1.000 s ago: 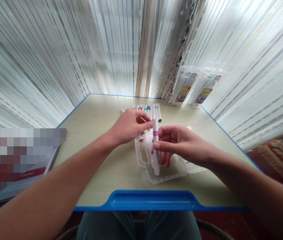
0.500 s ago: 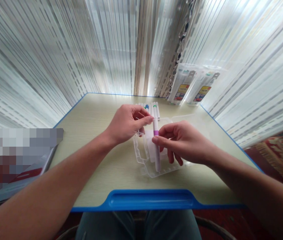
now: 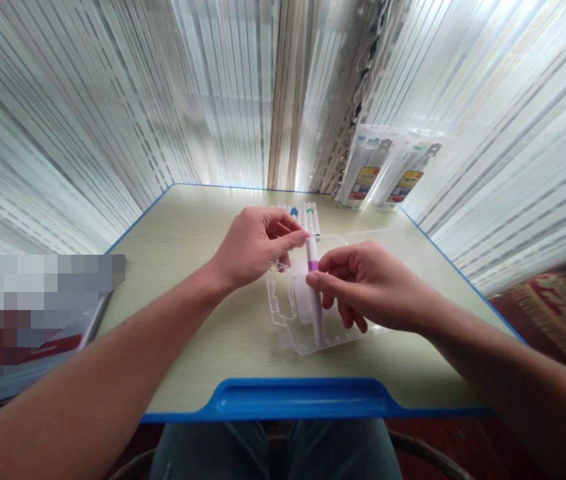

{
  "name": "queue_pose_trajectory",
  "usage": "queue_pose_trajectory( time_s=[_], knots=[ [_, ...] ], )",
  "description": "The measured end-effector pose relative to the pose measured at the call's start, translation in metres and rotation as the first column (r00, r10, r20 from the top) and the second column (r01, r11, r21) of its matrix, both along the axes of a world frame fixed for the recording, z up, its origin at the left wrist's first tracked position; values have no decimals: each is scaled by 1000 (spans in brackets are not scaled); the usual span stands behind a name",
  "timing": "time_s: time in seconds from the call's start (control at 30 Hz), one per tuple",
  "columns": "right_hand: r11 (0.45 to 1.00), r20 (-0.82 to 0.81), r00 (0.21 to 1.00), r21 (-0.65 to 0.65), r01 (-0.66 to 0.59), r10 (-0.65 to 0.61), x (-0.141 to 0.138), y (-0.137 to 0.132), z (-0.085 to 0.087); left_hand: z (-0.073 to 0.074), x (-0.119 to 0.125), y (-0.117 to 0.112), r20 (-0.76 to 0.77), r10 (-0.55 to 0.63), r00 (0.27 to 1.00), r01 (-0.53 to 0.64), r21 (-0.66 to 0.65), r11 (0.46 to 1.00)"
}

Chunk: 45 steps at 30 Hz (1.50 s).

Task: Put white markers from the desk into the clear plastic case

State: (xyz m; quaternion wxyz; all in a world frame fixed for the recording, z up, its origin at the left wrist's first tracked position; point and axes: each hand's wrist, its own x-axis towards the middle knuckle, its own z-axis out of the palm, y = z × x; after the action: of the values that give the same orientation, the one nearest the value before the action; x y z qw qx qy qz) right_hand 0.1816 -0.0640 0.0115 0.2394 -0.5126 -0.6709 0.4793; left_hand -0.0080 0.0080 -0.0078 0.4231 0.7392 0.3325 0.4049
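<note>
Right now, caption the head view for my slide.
Right hand holding a purple-banded white marker, left hand at its top, over a clear plastic case.

Partly hidden around the grip on the purple-banded marker (image 3: pixel 317 310)
The right hand (image 3: pixel 365 277)'s thumb covers part of the barrel; above the grip, it is unclear whether the left hand (image 3: pixel 250 245) touches the marker's top end. Below and behind the grip, both hands hide parts of the clear case (image 3: pixel 335 335); whether the marker's lower end touches it cannot be told. Beyond the grip, the left hand blocks some of the row of markers (image 3: pixel 309 217); farther right, print on the labels (image 3: pixel 364 183) is too small to read. Far left of the grip, a pixelated object (image 3: pixel 37 307) runs off the left edge; far right, a patterned rug (image 3: pixel 563 317) is cut off.
</note>
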Motion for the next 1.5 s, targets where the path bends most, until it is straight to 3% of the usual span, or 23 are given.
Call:
queue_pose_trajectory(
  time_s=[0.43,0.73,1.2,1.5],
  knots=[
    [998,49,997,8,67,-67,-1,5,-10,1,6,-2,-3,13,1000,-13,-69,998],
    [993,102,989,-27,111,-108,-1,6,-6,3,7,-4,-10,20,1000,-21,-84,996],
    [996,162,984,-44,83,-75,-1,8,-2,3,8,-5,-19,38,999,-40,-111,993],
    [998,259,964,36,56,-63,-3,6,-3,3,8,-6,-67,42,997,-50,-120,991]
  ],
)
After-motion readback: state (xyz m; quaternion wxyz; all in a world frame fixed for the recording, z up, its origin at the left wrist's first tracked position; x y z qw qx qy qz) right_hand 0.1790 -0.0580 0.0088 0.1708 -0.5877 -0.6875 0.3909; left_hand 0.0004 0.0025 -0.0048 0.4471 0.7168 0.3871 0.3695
